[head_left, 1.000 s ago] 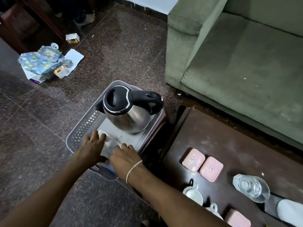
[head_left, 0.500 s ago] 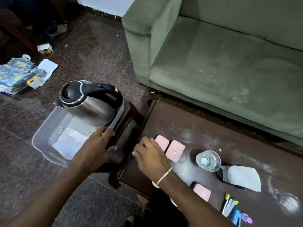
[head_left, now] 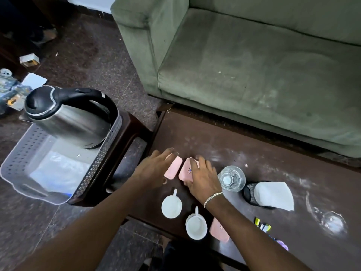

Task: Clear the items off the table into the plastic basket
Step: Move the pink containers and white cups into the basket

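Left hand has left the basket; both spread hands now cover pink boxes

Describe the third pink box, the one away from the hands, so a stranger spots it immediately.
On the dark table, find the two white cups at its near edge. The pink box lies right of the nearer cup, half hidden under the right forearm, alone rather than paired.

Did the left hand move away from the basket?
Yes. The left hand left the plastic basket's rim and went right, across to the table, where it now lies on a pink box.
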A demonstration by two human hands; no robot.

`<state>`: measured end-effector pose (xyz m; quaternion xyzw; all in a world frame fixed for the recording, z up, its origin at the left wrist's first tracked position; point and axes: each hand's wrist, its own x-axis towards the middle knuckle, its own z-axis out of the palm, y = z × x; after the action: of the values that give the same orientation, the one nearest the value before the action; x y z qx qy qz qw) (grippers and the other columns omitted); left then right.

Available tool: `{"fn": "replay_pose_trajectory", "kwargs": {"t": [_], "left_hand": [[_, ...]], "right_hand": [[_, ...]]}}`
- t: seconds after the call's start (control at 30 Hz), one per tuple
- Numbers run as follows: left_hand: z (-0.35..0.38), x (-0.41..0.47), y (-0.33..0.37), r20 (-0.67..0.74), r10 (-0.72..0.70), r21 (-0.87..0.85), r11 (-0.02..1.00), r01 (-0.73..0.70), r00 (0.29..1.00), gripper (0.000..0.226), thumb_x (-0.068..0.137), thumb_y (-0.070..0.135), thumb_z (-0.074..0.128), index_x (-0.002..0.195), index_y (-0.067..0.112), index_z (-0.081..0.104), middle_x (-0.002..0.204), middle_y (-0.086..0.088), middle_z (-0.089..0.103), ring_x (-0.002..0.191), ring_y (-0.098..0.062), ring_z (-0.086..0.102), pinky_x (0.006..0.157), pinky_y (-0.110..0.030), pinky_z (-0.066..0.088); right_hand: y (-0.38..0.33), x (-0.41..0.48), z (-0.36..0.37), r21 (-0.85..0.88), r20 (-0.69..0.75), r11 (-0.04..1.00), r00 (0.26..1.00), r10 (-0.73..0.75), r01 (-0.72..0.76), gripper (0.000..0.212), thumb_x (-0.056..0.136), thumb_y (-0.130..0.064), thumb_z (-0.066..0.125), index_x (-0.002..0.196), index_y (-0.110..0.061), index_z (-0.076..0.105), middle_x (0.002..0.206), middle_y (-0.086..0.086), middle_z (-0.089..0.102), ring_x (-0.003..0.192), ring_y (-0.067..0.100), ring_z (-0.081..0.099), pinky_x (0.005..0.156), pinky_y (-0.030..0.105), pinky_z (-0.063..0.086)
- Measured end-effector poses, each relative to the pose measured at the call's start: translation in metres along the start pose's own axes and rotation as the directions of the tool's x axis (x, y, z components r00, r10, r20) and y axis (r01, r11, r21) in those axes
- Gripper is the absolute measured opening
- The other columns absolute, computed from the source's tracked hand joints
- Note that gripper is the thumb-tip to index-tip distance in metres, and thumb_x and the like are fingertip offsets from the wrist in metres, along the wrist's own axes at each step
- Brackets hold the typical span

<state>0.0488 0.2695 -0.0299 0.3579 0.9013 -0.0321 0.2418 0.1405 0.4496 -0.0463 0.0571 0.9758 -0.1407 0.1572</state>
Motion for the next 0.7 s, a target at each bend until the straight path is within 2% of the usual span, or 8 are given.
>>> {"fn": "replay_pose_trajectory", "kwargs": {"t": [0.13, 0.27, 0.37, 0.43, 0.47, 0.5, 0.6, 0.7], "left_hand": [[0.021, 0.02, -0.001, 0.062, 0.004, 0.009, 1.0, -0.005, 0.998, 0.121, 0.07, 0.028, 0.091, 0.163, 0.025, 0.014, 0.171, 0.007, 0.015, 0.127, -0.032, 0.05, 0.095, -0.046, 0.056], [0.031, 0.03, -0.002, 0.091, 0.044, 0.008, 0.999, -0.045, 0.995, 0.106, 0.084, 0.025, 0.08, 0.164, 0.019, 0.01, 0.168, 0.004, 0.018, 0.139, -0.027, 0.046, 0.103, -0.045, 0.051], [0.02, 0.02, 0.001, -0.011, 0.094, -0.075, 0.993, -0.094, 0.996, 0.073, 0.092, 0.019, 0.067, 0.156, 0.013, 0.034, 0.155, -0.003, 0.038, 0.128, -0.024, 0.051, 0.098, -0.044, 0.053], [0.008, 0.003, -0.003, -0.223, 0.169, -0.048, 0.982, -0.184, 0.96, 0.056, 0.078, 0.016, 0.07, 0.133, 0.007, 0.062, 0.135, -0.008, 0.062, 0.111, -0.014, 0.044, 0.082, -0.033, 0.06], [0.002, -0.007, -0.006, -0.313, 0.176, -0.045, 0.979, -0.2, 0.933, 0.055, 0.069, 0.018, 0.071, 0.123, 0.007, 0.069, 0.125, -0.008, 0.069, 0.103, -0.015, 0.042, 0.071, -0.025, 0.06], [-0.005, -0.018, -0.013, -0.321, 0.158, -0.08, 0.978, -0.193, 0.934, 0.057, 0.069, 0.02, 0.071, 0.125, 0.007, 0.069, 0.126, -0.008, 0.069, 0.103, -0.015, 0.043, 0.07, -0.024, 0.057], [-0.018, -0.052, -0.041, -0.167, 0.066, -0.212, 0.972, -0.101, 0.984, 0.075, 0.087, 0.014, 0.064, 0.156, 0.01, 0.038, 0.161, -0.009, 0.039, 0.137, -0.026, 0.048, 0.106, -0.038, 0.047], [-0.035, -0.092, -0.077, -0.174, -0.036, -0.243, 0.97, -0.008, 0.984, 0.096, 0.081, 0.017, 0.074, 0.163, 0.02, 0.024, 0.169, 0.001, 0.025, 0.139, -0.027, 0.047, 0.112, -0.038, 0.044]], "right_hand": [[0.006, 0.012, 0.016, -0.024, 0.063, 1.0, 0.998, 0.008, -0.006, 0.1, 0.072, -0.047, 0.081, 0.153, -0.016, 0.031, 0.154, 0.011, 0.035, 0.134, 0.033, 0.041, 0.103, 0.047, 0.041], [0.008, 0.018, 0.025, -0.039, 0.094, 0.999, 0.996, 0.002, 0.001, 0.104, 0.073, -0.047, 0.078, 0.156, -0.015, 0.023, 0.152, 0.008, 0.036, 0.133, 0.03, 0.041, 0.102, 0.046, 0.041], [0.006, 0.017, 0.024, -0.034, 0.094, 0.999, 0.996, 0.005, -0.002, 0.099, 0.077, -0.046, 0.071, 0.157, -0.013, 0.021, 0.148, 0.007, 0.04, 0.13, 0.03, 0.043, 0.101, 0.045, 0.041], [-0.003, 0.016, 0.018, -0.012, 0.074, 1.0, 0.997, 0.01, -0.009, 0.096, 0.079, -0.048, 0.067, 0.157, -0.014, 0.023, 0.147, 0.006, 0.04, 0.13, 0.029, 0.044, 0.101, 0.044, 0.041], [-0.009, 0.015, 0.013, 0.003, 0.062, 1.0, 0.998, 0.012, -0.012, 0.095, 0.079, -0.048, 0.066, 0.157, -0.014, 0.024, 0.147, 0.005, 0.041, 0.129, 0.029, 0.044, 0.1, 0.044, 0.041], [-0.018, 0.014, 0.007, 0.016, 0.05, 1.0, 0.999, 0.004, -0.005, 0.095, 0.077, -0.048, 0.066, 0.156, -0.014, 0.025, 0.147, 0.005, 0.041, 0.128, 0.028, 0.045, 0.099, 0.044, 0.041], [-0.055, 0.01, -0.012, 0.063, 0.003, 0.997, 0.999, -0.044, 0.044, 0.098, 0.07, -0.049, 0.069, 0.154, -0.014, 0.03, 0.145, 0.003, 0.044, 0.123, 0.028, 0.048, 0.096, 0.044, 0.044], [-0.095, 0.008, -0.031, 0.132, -0.058, 0.988, 0.995, -0.079, 0.086, 0.099, 0.068, -0.049, 0.072, 0.153, -0.015, 0.033, 0.143, 0.002, 0.046, 0.122, 0.026, 0.049, 0.096, 0.045, 0.046]]}}
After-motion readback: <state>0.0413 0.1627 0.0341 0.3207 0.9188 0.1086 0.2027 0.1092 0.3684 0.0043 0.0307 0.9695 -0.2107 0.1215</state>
